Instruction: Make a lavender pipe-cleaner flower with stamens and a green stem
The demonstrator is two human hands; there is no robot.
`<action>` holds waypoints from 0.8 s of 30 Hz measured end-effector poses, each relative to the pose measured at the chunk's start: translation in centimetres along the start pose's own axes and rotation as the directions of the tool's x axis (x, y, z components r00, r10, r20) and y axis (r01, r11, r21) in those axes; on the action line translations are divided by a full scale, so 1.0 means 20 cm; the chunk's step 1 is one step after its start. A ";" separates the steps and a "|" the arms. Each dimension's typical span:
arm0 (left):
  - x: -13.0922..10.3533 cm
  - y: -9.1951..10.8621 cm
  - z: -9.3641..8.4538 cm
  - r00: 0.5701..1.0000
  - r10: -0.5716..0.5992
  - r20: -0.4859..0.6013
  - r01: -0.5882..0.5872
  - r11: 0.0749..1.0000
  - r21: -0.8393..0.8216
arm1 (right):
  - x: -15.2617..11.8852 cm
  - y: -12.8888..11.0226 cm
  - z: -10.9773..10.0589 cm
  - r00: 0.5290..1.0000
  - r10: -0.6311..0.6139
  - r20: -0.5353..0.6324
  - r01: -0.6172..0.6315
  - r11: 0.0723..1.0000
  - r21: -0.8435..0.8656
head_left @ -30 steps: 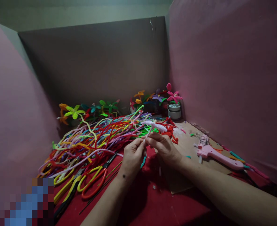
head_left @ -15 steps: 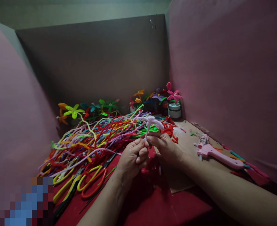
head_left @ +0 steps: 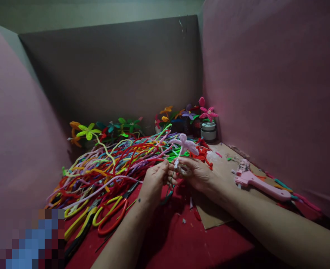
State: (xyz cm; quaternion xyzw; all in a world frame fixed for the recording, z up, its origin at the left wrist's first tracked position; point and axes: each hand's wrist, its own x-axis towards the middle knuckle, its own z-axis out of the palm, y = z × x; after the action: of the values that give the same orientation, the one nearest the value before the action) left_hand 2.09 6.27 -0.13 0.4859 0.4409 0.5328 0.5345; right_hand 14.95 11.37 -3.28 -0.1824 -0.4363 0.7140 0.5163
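A pale lilac pipe-cleaner flower [head_left: 185, 145] stands upright between my hands, its petals above my fingertips. My left hand [head_left: 157, 180] is closed, thumb and fingers pinching at the lower end of the flower's stem. Below it hangs a thin dark green strand [head_left: 171, 182]. From the other side my right hand [head_left: 200, 175] is closed around the stem just under the bloom. A whitish ring-like piece [head_left: 184, 170] shows among the right fingers, too small to name. Behind the hands spreads a heap of coloured pipe cleaners [head_left: 120, 153].
Orange-handled scissors [head_left: 113, 218] and yellow-and-black pliers [head_left: 83, 228] lie left on the red cloth [head_left: 178, 239]. A pink glue gun [head_left: 262, 185] rests on cardboard [head_left: 212, 213] at right. Finished flowers [head_left: 89, 131] and a small grey-white jar [head_left: 208, 131] stand along the back. Pink side walls [head_left: 271, 93] enclose the table.
The flower has risen slightly, shifted right and turned, so its petals show more. My left fingers have loosened their fist and spread a little, and the green strand and whitish ring now show.
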 end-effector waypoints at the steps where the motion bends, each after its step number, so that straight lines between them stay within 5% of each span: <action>1: 0.01 0.00 0.00 0.997 0.039 -0.062 -0.036 0.999 0.036 | 0.01 0.00 -0.01 0.999 0.051 -0.009 -0.050 0.996 0.080; 4: 0.02 0.00 -0.02 0.969 0.143 -0.201 -0.120 0.985 0.123 | 0.04 0.01 -0.03 0.986 0.167 -0.001 -0.161 0.955 0.250; 8: 0.03 0.00 -0.03 0.927 0.263 -0.269 -0.201 0.951 0.236 | 0.04 0.02 -0.05 0.985 0.173 -0.002 -0.166 0.946 0.277; 24: 0.02 0.01 -0.01 0.790 0.507 -0.344 -0.358 0.838 0.412 | 0.01 -0.02 -0.01 0.993 0.120 -0.002 -0.119 0.980 0.159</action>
State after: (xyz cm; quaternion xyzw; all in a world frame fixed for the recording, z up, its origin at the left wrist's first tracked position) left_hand 1.85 6.76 -0.02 0.5231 0.5064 0.6573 0.1947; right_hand 15.21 11.63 -3.12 -0.1708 -0.3635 0.7750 0.4878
